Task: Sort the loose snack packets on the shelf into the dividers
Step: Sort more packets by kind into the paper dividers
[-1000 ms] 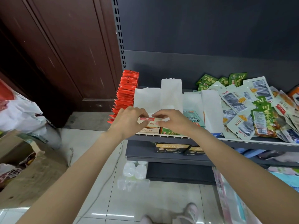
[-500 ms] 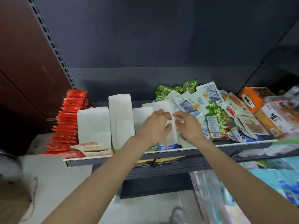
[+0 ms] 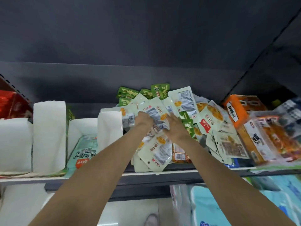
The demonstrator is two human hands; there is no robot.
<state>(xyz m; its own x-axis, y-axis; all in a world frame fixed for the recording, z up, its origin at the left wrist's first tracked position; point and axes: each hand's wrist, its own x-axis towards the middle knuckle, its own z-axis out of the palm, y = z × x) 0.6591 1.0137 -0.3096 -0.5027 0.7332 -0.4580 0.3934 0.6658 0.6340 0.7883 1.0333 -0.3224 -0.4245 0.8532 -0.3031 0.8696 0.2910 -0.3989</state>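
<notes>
A heap of loose pale snack packets (image 3: pixel 156 150) covers the middle of the shelf (image 3: pixel 162 172), with green packets (image 3: pixel 159 91) at its back. Left of the heap stand white paper dividers (image 3: pixel 48 128), the nearest one (image 3: pixel 110 128) right beside it. A teal packet (image 3: pixel 84 149) lies in one compartment. Both my hands are on top of the heap. My left hand (image 3: pixel 143 119) has its fingers curled round a pale packet with a silver window (image 3: pixel 154 115). My right hand (image 3: pixel 175 128) lies flat on the same packets, its fingertips hidden.
Orange snack boxes (image 3: pixel 237 110) are stacked at the right end of the shelf. Red packets (image 3: pixel 9 101) stand at the far left. Blue and white soft packs (image 3: pixel 211 206) fill the shelf below. A shoe (image 3: pixel 151 219) shows on the tiled floor.
Both hands left the front of the left dividers and moved right and back onto the loose heap. The view swung right and closer to the shelf.
</notes>
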